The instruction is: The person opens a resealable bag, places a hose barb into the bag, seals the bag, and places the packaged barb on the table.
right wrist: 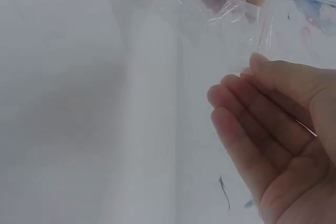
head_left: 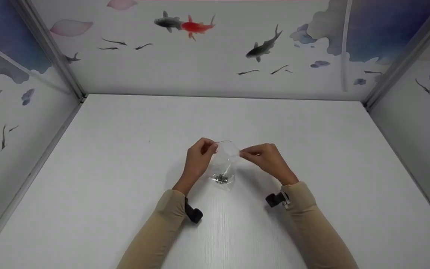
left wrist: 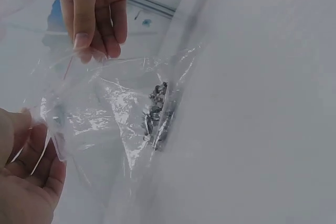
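Between the two hands hangs a clear plastic zip bag (head_left: 225,162), its mouth edge uppermost and spread between them in the head view. Small shiny metal parts (head_left: 221,179) lie bunched at its bottom; their exact kind is too small to tell. My left hand (head_left: 201,155) pinches the left end of the mouth between thumb and fingers. On the other side, my right hand (head_left: 265,157) pinches the right end. A thin reddish line runs along the mouth in the left wrist view, where the metal parts (left wrist: 156,114) show through the film.
The white table (head_left: 88,168) spreads around the hands. Printed panels with fish, such as the back wall (head_left: 215,71), enclose its far side and both flanks. Black wrist cameras sit at the left sleeve (head_left: 193,213) and the right sleeve (head_left: 274,200).
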### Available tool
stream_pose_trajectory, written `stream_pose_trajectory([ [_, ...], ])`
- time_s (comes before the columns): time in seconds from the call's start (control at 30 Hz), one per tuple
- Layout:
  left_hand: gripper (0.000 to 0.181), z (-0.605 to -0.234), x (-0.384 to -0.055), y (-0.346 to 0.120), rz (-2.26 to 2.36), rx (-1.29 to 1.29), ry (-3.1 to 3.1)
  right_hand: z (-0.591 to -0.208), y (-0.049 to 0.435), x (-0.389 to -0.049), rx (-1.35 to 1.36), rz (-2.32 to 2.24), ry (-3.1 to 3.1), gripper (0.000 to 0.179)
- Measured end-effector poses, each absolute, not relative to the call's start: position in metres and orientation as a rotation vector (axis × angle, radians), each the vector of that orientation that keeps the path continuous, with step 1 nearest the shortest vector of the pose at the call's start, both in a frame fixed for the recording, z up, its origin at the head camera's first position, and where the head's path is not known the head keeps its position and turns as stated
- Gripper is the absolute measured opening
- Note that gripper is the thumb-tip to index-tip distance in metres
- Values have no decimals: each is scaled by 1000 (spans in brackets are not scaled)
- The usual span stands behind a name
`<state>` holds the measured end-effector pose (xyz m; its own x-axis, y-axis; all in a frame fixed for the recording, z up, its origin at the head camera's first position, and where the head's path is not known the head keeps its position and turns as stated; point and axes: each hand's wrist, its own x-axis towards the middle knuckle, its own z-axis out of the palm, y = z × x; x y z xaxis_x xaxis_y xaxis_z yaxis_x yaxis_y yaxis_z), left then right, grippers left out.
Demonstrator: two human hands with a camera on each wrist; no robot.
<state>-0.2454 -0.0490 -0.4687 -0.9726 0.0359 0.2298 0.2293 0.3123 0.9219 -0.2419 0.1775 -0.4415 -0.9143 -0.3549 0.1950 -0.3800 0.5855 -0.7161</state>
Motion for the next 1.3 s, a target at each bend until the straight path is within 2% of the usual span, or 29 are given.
stream_pose_trajectory([
  [0.7,15,-453,-231,-37,-1908,-357,-2213,-436,184,-236,331,1914,-2433,31],
  [1.03,17,-462,-238,-46,-1805,-498,-2287,-435,189,-238,504,1518,-2582,24],
  [1.3,14,-460,-240,-44,-1620,-484,-2255,-435,183,-236,388,1525,-2566,22],
])
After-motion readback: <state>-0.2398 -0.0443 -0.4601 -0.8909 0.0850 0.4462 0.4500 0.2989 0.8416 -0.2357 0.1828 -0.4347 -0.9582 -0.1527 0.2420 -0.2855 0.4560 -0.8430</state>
